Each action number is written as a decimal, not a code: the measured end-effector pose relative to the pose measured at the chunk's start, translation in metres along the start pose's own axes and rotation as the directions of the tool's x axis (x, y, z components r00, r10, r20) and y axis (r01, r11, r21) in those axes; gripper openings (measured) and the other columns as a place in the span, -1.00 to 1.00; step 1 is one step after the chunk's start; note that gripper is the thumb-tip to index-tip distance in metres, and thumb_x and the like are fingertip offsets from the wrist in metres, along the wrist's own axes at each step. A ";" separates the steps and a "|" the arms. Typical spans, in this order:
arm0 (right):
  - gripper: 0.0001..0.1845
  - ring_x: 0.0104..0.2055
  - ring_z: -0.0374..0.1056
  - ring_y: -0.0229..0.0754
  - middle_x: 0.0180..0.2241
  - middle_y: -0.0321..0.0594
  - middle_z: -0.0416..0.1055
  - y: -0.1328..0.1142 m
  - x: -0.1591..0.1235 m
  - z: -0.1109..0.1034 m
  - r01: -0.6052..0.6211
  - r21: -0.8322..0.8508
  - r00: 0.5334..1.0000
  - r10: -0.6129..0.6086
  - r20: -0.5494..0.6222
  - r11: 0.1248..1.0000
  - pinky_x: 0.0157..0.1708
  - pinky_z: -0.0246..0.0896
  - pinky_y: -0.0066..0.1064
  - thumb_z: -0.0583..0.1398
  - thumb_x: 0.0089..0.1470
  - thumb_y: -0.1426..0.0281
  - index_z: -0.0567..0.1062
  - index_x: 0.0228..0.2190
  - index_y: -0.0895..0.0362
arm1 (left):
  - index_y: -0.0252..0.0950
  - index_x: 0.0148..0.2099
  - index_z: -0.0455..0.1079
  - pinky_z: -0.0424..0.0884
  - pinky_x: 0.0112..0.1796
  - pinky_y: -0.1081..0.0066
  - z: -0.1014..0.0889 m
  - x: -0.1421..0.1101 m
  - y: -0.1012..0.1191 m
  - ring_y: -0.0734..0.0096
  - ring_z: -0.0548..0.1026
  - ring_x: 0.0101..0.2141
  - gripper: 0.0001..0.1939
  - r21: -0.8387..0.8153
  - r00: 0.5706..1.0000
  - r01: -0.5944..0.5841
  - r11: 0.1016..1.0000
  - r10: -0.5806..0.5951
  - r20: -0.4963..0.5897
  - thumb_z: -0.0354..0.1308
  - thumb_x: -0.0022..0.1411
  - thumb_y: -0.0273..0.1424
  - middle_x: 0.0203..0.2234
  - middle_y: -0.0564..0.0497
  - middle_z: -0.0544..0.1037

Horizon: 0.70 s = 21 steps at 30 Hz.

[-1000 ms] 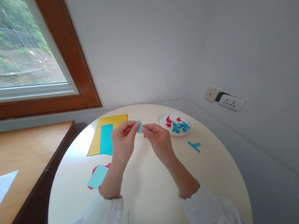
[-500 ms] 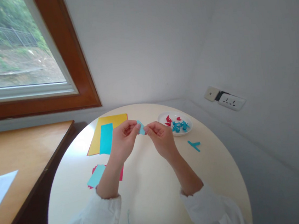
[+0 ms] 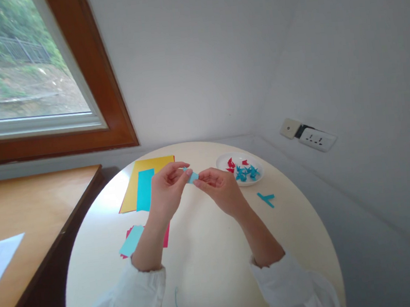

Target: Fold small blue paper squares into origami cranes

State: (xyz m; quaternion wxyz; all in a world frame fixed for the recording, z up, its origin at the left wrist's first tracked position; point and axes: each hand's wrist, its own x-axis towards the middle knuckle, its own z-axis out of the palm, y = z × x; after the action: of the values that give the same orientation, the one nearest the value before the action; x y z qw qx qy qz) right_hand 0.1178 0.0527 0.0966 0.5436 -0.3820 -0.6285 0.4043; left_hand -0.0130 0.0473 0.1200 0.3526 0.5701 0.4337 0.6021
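Fingers of the left hand [image 3: 165,191] and of the right hand [image 3: 221,191] are pinched on one small light-blue paper [image 3: 193,177], held above the round table [image 3: 208,255], between the two hands. Near the right hand stands a white plate [image 3: 222,161] with red and blue folded pieces [image 3: 242,175]; blue strips [image 3: 267,199] lie near it. Beyond the left hand, a blue sheet [image 3: 145,189] rests on a yellow sheet [image 3: 131,192].

Left hand [image 3: 167,189]: pinches one end of a blue slip [image 3: 193,177] above the table [image 3: 206,270]
Right hand [image 3: 222,190]: grips the slip's other end
Plate [image 3: 222,164]: holds folded red pieces [image 3: 231,163] and blue pieces [image 3: 246,173]
Strips [image 3: 267,199]: blue, touching at an angle, near the plate
Yellow sheet [image 3: 131,191]: under a blue sheet [image 3: 145,189]
Pale card [image 3: 132,240]: on red paper [image 3: 166,238], beside the left forearm [image 3: 149,252]
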 end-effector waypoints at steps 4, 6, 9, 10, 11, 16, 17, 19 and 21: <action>-0.81 -0.47 0.33 -0.27 -0.54 -0.27 0.42 0.001 0.002 -0.001 0.001 0.024 0.999 0.000 -0.043 1.000 -0.42 0.25 -0.43 0.23 -0.13 0.27 0.43 -0.52 0.15 | -0.30 -0.37 0.38 0.15 -0.61 0.52 -0.001 0.001 -0.001 0.57 0.28 -0.65 -0.82 -0.001 1.000 -0.030 1.000 0.030 0.008 0.20 -0.04 -0.32 -0.74 0.16 0.30; -0.80 -0.47 0.32 -0.28 -0.54 -0.27 0.42 0.001 0.002 -0.001 -0.001 0.016 0.998 0.002 -0.066 1.000 -0.43 0.24 -0.44 0.21 -0.11 0.26 0.44 -0.51 0.16 | -0.30 -0.41 0.37 0.17 -0.60 0.52 0.000 0.001 -0.001 0.55 0.31 -0.63 -0.85 0.001 0.999 -0.038 0.999 0.038 0.000 0.20 -0.05 -0.34 -0.73 0.15 0.34; -0.78 -0.47 0.32 -0.29 -0.53 -0.27 0.42 0.001 0.003 -0.001 -0.008 0.000 0.997 0.008 -0.073 1.000 -0.45 0.23 -0.45 0.20 -0.09 0.24 0.44 -0.49 0.16 | -0.30 -0.45 0.35 0.20 -0.59 0.52 0.001 0.001 -0.001 0.56 0.32 -0.63 -0.89 0.015 0.999 -0.035 0.999 0.035 -0.028 0.19 -0.05 -0.37 -0.70 0.14 0.38; -0.78 -0.47 0.32 -0.29 -0.53 -0.27 0.42 0.001 0.003 -0.001 -0.008 -0.001 0.997 0.008 -0.071 1.000 -0.45 0.22 -0.45 0.19 -0.09 0.24 0.44 -0.49 0.16 | -0.30 -0.46 0.34 0.20 -0.59 0.53 0.001 0.001 -0.001 0.56 0.33 -0.63 -0.90 0.019 0.999 -0.032 0.999 0.033 -0.037 0.19 -0.04 -0.38 -0.69 0.14 0.40; -0.78 -0.47 0.32 -0.29 -0.52 -0.27 0.42 0.001 0.003 -0.001 -0.006 -0.001 0.997 0.005 -0.071 1.000 -0.45 0.22 -0.45 0.19 -0.09 0.23 0.44 -0.49 0.16 | -0.30 -0.47 0.34 0.21 -0.59 0.53 0.002 0.000 -0.001 0.56 0.33 -0.63 -0.90 0.022 0.999 -0.028 0.999 0.029 -0.044 0.18 -0.04 -0.38 -0.69 0.13 0.41; -0.78 -0.48 0.32 -0.29 -0.53 -0.28 0.41 0.001 0.004 0.000 0.019 -0.009 0.997 -0.019 -0.073 1.000 -0.44 0.21 -0.45 0.17 -0.05 0.24 0.42 -0.49 0.16 | -0.31 -0.47 0.33 0.28 -0.53 0.52 0.002 0.000 -0.003 0.50 0.43 -0.53 -0.87 0.021 0.998 -0.033 0.999 0.034 -0.053 0.19 -0.02 -0.36 -0.57 0.06 0.50; -0.78 -0.47 0.32 -0.29 -0.54 -0.28 0.41 0.001 0.003 0.000 0.025 -0.014 0.997 -0.026 -0.078 1.000 -0.44 0.21 -0.45 0.16 -0.05 0.24 0.42 -0.49 0.16 | -0.31 -0.47 0.34 0.30 -0.50 0.51 0.002 0.000 -0.003 0.48 0.45 -0.50 -0.86 0.018 0.998 -0.043 0.999 0.043 -0.053 0.19 -0.03 -0.35 -0.54 0.04 0.51; -0.79 -0.47 0.32 -0.29 -0.54 -0.28 0.40 0.000 0.003 0.000 0.043 -0.036 0.994 -0.047 -0.096 0.998 -0.44 0.21 -0.45 0.15 -0.03 0.25 0.40 -0.50 0.15 | -0.31 -0.47 0.34 0.34 -0.47 0.50 0.002 0.000 -0.003 0.44 0.47 -0.45 -0.86 0.016 0.997 -0.053 0.998 0.053 -0.056 0.20 -0.03 -0.34 -0.52 0.03 0.52; -0.80 -0.48 0.31 -0.29 -0.56 -0.29 0.39 0.000 0.003 0.000 0.066 -0.069 0.989 -0.074 -0.128 0.995 -0.44 0.20 -0.45 0.13 0.00 0.26 0.38 -0.50 0.15 | -0.31 -0.48 0.35 0.36 -0.47 0.48 0.002 0.000 -0.002 0.41 0.48 -0.44 -0.85 0.014 0.998 -0.039 0.999 0.039 -0.047 0.19 -0.02 -0.33 -0.54 0.03 0.51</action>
State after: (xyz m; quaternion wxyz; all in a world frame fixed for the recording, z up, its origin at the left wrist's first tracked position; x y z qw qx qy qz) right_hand 0.1174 0.0558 0.0977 0.5848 -0.4026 -0.6174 0.3388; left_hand -0.0108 0.0479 0.1184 0.3268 0.5662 0.4346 0.6195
